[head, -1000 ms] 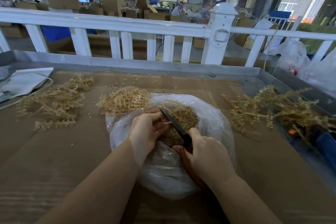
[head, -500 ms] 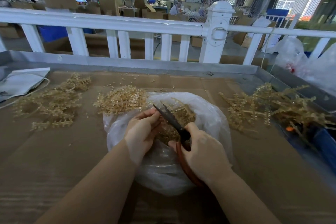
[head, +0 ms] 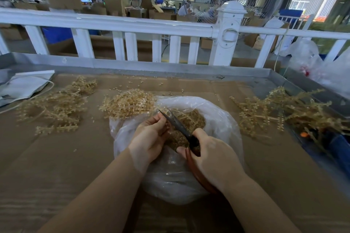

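Between both hands (head: 149, 138), scissors (head: 178, 126)

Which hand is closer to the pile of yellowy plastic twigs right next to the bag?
The left hand. It is just below and right of the pile of plastic twigs, over the bag. The right hand, gripping the scissors, is farther right and lower.
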The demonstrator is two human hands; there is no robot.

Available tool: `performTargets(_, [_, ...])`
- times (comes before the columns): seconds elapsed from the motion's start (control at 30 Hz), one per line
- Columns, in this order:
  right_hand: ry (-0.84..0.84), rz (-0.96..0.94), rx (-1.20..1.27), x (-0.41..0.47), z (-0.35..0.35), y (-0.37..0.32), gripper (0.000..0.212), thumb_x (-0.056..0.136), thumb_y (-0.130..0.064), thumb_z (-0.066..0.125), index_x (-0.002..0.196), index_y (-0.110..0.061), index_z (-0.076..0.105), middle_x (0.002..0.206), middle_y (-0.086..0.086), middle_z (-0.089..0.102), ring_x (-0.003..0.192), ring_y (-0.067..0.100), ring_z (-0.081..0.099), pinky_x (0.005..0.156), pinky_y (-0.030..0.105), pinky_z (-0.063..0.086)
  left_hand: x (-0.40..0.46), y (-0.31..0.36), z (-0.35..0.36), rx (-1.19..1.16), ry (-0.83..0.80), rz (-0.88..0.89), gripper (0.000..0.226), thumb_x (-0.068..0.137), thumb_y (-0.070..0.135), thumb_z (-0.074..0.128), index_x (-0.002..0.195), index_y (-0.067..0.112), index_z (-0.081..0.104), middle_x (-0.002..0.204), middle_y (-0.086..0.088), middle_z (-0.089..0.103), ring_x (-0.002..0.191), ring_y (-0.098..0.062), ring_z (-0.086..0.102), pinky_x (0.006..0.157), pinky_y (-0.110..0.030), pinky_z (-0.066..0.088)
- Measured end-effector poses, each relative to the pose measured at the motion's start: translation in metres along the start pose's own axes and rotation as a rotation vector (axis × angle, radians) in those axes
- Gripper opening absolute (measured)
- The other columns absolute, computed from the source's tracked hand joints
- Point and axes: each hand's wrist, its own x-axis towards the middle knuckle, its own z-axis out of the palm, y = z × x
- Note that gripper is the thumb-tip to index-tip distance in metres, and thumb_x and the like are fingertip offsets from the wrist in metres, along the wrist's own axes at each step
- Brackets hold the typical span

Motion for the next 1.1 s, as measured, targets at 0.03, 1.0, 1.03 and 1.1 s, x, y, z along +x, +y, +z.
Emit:
performTargets(0.03, [-0.002,-0.002,0.005,0.0005,-0.0012,-0.0007,0.036,0.084,-0.067,0.044,0.094,-0.033,0.041,0.076,-0.011,0.054,0.072,0.009,0.051,0.062,0.023,0.034,-0.0006,-0.0003,0.0002,0.008,-0.01,-0.002,0.019,0.095,0.0,0.045,0.083,0.008,0.058,0.078,-0.007,0.06,0.071,-0.018,0.053,0.071,-0.027,0.043])
performTargets(1.0, [0.06,-0.025,-0.054,0.001,0.0041,-0.0059,0.038,0.087,-0.068,0.039,0.096,-0.031,0.04,0.082,-0.01,0.06,0.077,0.009,0.059,0.064,0.021,0.041,-0.0039,-0.002,0.002,-0.023,-0.01,0.009,0.02,0.093,-0.001,0.048,0.077,0.007,0.056,0.079,-0.011,0.063,0.07,-0.02,0.06,0.07,-0.031,0.053])
performTargets(1.03, [0.067,-0.019,-0.056,0.0005,0.0046,-0.0058,0.038,0.086,-0.068,0.04,0.096,-0.031,0.04,0.081,-0.011,0.059,0.076,0.008,0.059,0.064,0.021,0.041,-0.0035,-0.0016,0.0019,-0.028,-0.004,0.012,0.02,0.093,-0.001,0.048,0.076,0.007,0.057,0.076,-0.01,0.064,0.068,-0.018,0.061,0.064,-0.028,0.055])
performTargets(1.1, [0.065,-0.013,-0.065,0.0003,0.0054,-0.0052,0.039,0.085,-0.069,0.04,0.096,-0.031,0.041,0.082,-0.011,0.059,0.077,0.009,0.059,0.065,0.022,0.043,-0.0025,-0.0011,0.0017,-0.042,0.013,0.011,0.02,0.093,0.0,0.048,0.077,0.007,0.058,0.07,-0.006,0.067,0.06,-0.014,0.064,0.053,-0.021,0.055])
